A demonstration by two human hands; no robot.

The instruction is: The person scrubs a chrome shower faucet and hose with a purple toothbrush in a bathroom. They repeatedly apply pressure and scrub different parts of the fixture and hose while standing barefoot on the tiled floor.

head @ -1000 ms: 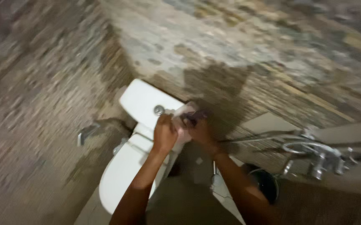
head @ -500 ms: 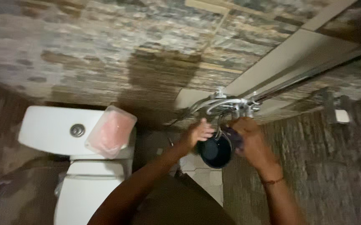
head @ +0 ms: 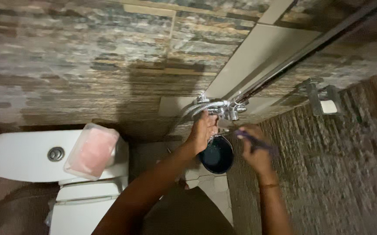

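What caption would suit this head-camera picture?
Left hand on a chrome shower tap, right hand holding a purple brush above a dark bucket.

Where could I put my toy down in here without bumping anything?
The toilet tank lid has bare white room left of the flush button; its right end is taken by the pink-filled plastic box. By the tap it is crowded: the left hand, right hand and dark bucket fill that corner.

white toilet cistern (head: 27,154) lower left; pink lidded box (head: 92,150) on it; soap holder (head: 323,101) on right wall
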